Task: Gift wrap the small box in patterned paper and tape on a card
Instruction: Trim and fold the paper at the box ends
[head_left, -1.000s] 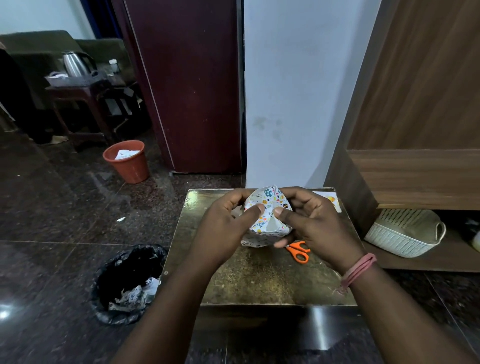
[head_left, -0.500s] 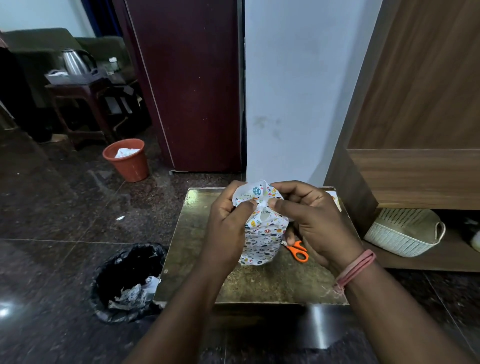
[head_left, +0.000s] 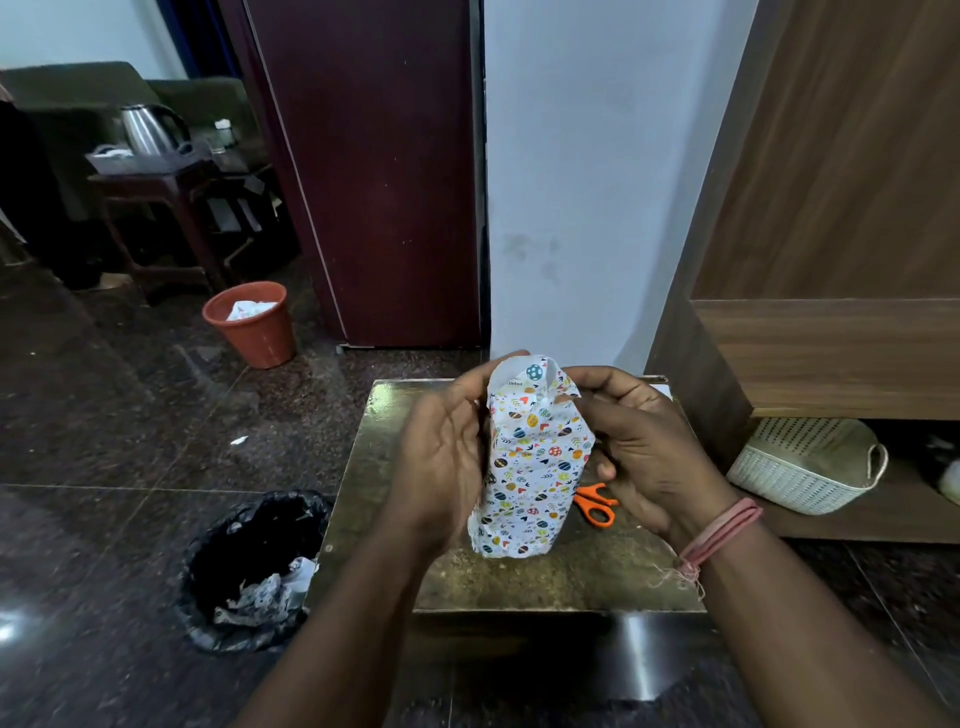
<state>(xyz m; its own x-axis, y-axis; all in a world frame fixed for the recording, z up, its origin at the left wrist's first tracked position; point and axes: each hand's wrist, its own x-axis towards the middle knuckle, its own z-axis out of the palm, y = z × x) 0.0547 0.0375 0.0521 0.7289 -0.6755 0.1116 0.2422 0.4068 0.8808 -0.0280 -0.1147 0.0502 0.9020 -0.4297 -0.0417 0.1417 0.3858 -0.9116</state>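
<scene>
The small box wrapped in white patterned paper (head_left: 532, 462) stands upright over the brass-coloured table top (head_left: 524, 582), its loose paper ends open at top and bottom. My left hand (head_left: 441, 457) cups its left side, fingers curled round behind the top flap. My right hand (head_left: 644, 452) holds the right side, thumb and fingers wrapped on the paper near the top. A white card edge (head_left: 660, 389) peeks out behind my right hand.
Orange-handled scissors (head_left: 595, 504) lie on the table by my right hand. A black-lined bin (head_left: 254, 566) stands left of the table, an orange bin (head_left: 249, 325) farther back. A white woven basket (head_left: 810, 467) sits on the low shelf at right.
The wrapped box has turned from lying end-on toward me to standing upright. My hands shifted from pinching its end folds to holding its two sides.
</scene>
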